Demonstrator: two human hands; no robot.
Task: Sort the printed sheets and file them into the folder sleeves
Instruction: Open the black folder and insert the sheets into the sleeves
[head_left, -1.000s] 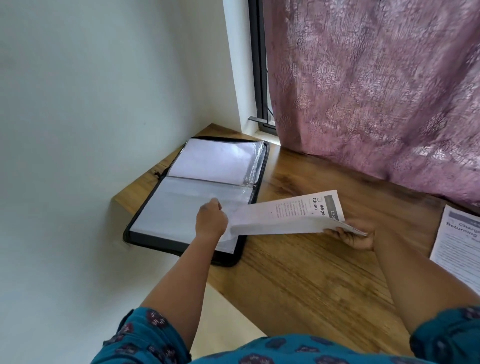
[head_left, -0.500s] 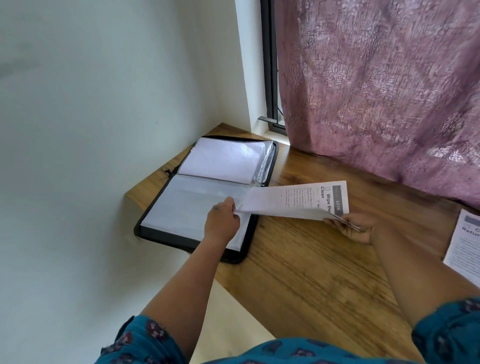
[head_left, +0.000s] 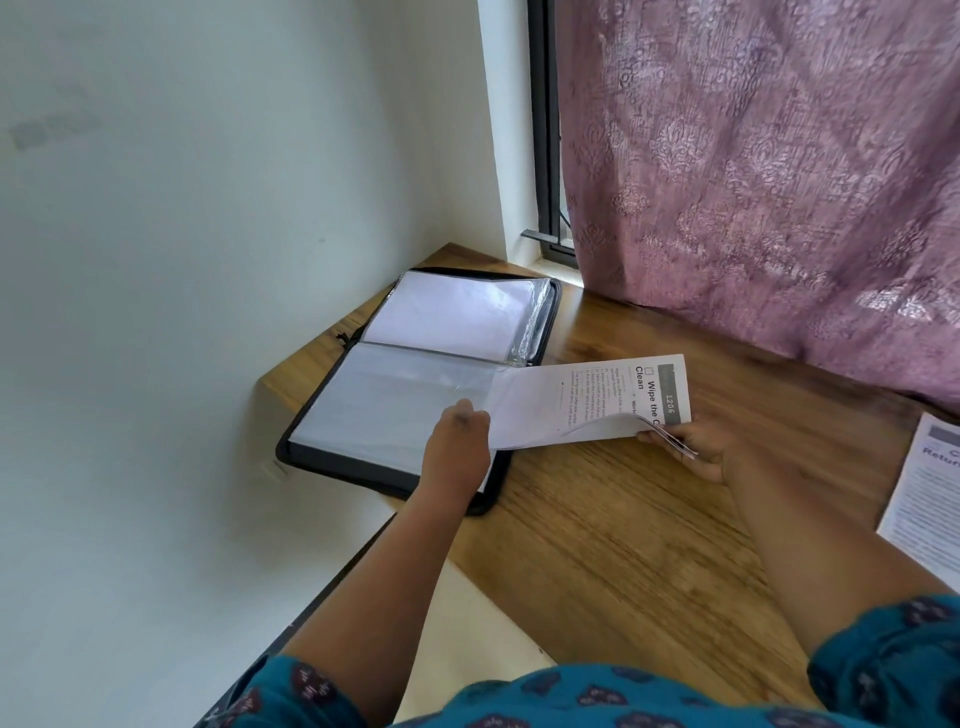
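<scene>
Right hand (head_left: 693, 449) pinches the white printed sheet (head_left: 587, 402), long axis pointing left toward the open black zip folder's (head_left: 415, 384) clear sleeve, whose mouth the nearer left hand (head_left: 460, 434) grips.

Bare desk (head_left: 623, 545) right of folder (head_left: 524, 467)

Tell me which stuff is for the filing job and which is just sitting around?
For the job:
printed sheet, held by both hands, left hand and right hand
open folder with clear sleeves
another printed sheet waiting on the table

Just there:
pink curtain
window frame
wall
</scene>
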